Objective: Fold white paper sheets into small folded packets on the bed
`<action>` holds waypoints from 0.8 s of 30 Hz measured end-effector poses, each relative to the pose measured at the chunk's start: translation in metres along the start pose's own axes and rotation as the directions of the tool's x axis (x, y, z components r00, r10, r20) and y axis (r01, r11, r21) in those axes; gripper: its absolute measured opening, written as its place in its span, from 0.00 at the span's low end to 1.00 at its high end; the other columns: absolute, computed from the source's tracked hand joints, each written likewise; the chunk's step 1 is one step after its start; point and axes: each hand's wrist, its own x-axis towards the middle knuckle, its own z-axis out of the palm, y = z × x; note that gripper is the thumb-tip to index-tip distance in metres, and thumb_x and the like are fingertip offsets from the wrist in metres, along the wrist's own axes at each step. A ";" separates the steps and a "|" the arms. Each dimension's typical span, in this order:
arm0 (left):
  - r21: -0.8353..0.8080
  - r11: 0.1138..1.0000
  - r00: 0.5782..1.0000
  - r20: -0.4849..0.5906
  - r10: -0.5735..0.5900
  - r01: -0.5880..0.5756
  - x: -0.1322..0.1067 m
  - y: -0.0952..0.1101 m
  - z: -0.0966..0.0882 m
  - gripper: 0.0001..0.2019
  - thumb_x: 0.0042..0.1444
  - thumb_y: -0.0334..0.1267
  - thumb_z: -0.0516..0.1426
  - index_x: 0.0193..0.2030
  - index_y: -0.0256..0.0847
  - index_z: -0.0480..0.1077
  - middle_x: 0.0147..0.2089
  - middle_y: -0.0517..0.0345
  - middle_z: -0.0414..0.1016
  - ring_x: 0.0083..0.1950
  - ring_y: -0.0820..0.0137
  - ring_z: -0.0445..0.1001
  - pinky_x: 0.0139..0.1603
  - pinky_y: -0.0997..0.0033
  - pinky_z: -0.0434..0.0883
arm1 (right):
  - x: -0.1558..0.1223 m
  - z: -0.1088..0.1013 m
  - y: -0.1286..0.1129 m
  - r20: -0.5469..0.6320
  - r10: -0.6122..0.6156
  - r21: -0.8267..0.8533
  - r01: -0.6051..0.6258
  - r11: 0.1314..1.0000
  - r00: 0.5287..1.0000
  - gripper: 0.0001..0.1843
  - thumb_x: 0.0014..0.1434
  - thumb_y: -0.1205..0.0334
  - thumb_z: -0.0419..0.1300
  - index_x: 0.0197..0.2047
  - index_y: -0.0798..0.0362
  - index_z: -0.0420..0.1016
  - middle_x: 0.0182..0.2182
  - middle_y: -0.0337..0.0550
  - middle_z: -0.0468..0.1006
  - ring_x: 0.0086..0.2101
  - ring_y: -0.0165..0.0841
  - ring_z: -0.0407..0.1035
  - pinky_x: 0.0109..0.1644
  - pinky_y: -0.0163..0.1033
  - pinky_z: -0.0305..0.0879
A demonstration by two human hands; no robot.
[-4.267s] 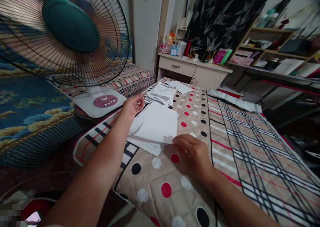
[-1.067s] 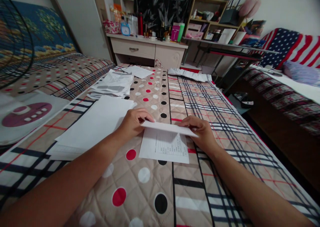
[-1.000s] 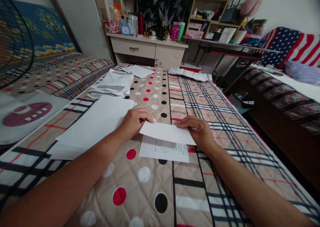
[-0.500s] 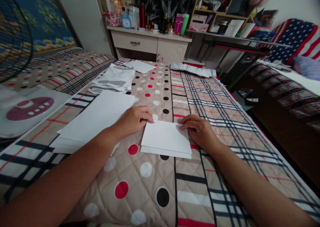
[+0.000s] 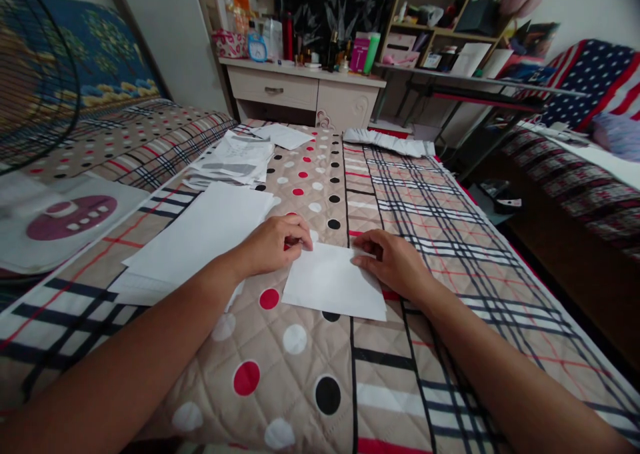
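A folded white sheet of paper [image 5: 334, 284] lies on the patterned quilt in front of me, with its folded halves lined up closely. My left hand [image 5: 281, 243] is closed at the paper's far left corner, thumb and fingertips pinched there. At the far right corner is my right hand [image 5: 395, 264], its thumb over the paper and its curled forefinger by the far edge. The tips of its other fingers are hidden. Left of my left hand, a stack of larger white sheets [image 5: 200, 234] rests on the quilt.
Farther back lie crumpled printed papers [image 5: 233, 159], another white sheet [image 5: 284, 136] and a long silvery-white strip [image 5: 389, 142]. A white bag with a purple print [image 5: 73, 217] sits at left, near a wire fan guard [image 5: 40, 74]. A cream cabinet [image 5: 275, 91] stands beyond the quilt [image 5: 295, 387].
The upper layer of the folded paper has come down nearer me, over the lower edge that stuck out before. My right thumb and forefinger have spread slightly. The view has shifted a little.
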 end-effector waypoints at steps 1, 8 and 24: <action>-0.017 1.000 1.000 -0.002 -0.012 0.012 0.000 0.000 0.002 0.12 0.50 0.24 0.55 0.34 0.39 0.79 0.40 0.55 0.75 0.36 0.72 0.73 0.36 0.73 0.69 | 0.000 -0.001 0.000 0.031 0.000 0.008 0.000 1.000 1.000 0.11 0.51 0.59 0.67 0.39 0.51 0.76 0.31 0.40 0.78 0.30 0.32 0.69 0.31 0.35 0.60; -0.453 0.816 0.888 -0.102 -0.449 0.360 0.009 0.005 -0.001 0.18 0.53 0.40 0.61 0.50 0.38 0.74 0.44 0.51 0.78 0.40 0.68 0.75 0.37 0.72 0.72 | 0.004 -0.007 0.010 0.094 0.109 0.537 -0.143 0.832 0.990 0.12 0.48 0.56 0.67 0.25 0.52 0.69 0.19 0.35 0.70 0.20 0.26 0.60 0.21 0.32 0.52; -0.805 0.458 0.757 -0.017 -0.653 0.378 0.063 -0.005 0.032 0.26 0.37 0.49 0.70 0.41 0.35 0.75 0.34 0.53 0.79 0.29 0.68 0.75 0.28 0.72 0.71 | 0.023 0.020 -0.022 0.073 0.350 0.932 -0.189 0.309 0.934 0.20 0.49 0.49 0.69 0.38 0.55 0.74 0.26 0.40 0.77 0.24 0.29 0.71 0.23 0.31 0.67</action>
